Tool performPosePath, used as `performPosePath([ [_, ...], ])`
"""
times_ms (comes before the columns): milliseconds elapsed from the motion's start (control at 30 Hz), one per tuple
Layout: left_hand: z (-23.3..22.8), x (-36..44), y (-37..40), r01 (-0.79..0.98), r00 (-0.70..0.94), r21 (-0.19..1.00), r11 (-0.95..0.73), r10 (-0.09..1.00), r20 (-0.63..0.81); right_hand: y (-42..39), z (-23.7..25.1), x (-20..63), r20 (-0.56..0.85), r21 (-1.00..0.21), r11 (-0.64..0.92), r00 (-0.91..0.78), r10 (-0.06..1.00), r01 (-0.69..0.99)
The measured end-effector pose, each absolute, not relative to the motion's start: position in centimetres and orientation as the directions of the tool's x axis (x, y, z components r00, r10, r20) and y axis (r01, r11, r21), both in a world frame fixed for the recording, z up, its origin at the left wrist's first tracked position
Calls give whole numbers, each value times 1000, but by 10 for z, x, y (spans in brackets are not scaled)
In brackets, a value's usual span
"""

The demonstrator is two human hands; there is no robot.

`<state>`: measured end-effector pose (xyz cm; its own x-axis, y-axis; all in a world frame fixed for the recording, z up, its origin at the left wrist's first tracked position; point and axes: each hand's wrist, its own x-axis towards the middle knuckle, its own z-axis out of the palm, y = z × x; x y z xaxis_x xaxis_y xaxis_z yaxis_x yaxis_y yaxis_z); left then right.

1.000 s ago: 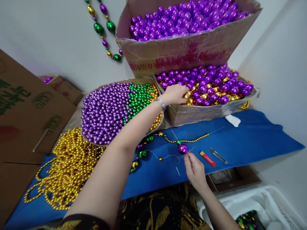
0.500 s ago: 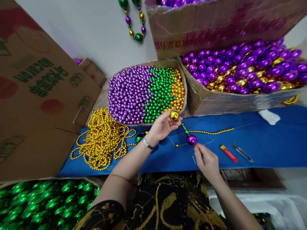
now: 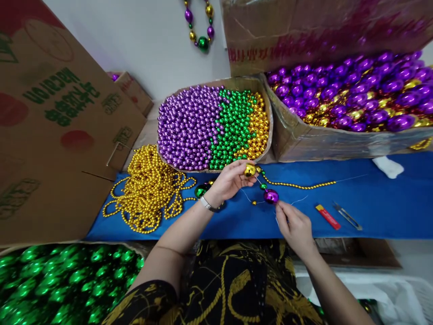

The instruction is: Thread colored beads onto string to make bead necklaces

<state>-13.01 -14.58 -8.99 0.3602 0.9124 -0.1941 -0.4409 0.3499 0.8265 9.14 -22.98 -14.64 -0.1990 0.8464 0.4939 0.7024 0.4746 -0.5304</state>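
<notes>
Between the fingers of my left hand (image 3: 233, 179) is a large gold bead (image 3: 250, 170). From it a thin thread runs down to a small green bead (image 3: 263, 186) and a large purple bead (image 3: 271, 197). The fingertips of my right hand (image 3: 295, 225) pinch at the lower end of the purple bead. A string of small gold beads (image 3: 301, 185) trails off to the right over the blue cloth (image 3: 382, 207). One small gold bead (image 3: 254, 203) lies on the cloth between my hands. Left of my wrist, a large green bead (image 3: 200, 191) is partly hidden.
A box of small purple, green and gold beads (image 3: 189, 128) stands behind my hands. A carton of large purple beads (image 3: 355, 90) is at right. Gold bead strands (image 3: 145, 194) heap at left. Thread snips (image 3: 348, 216) and a red-yellow packet (image 3: 328, 217) lie at right.
The view has shifted slightly. The large gold bead has moved a little down, and small beads now show right beside it. Both hands keep their hold.
</notes>
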Motion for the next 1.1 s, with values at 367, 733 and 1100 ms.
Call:
performPosePath([
  [367,-92,-131,-157,-413,342,852,322,922,-183,-226,-153,91,435,-532,451,-225,872,716],
  [733,-95,-140,-159,-451,342,823,345,919,-198,-225,-148,86,460,-622,438,-150,875,649],
  [1100,-99,-141,-169,-259,335,960,107,942,-14,-223,-154,82,447,-626,428,-150,882,651],
])
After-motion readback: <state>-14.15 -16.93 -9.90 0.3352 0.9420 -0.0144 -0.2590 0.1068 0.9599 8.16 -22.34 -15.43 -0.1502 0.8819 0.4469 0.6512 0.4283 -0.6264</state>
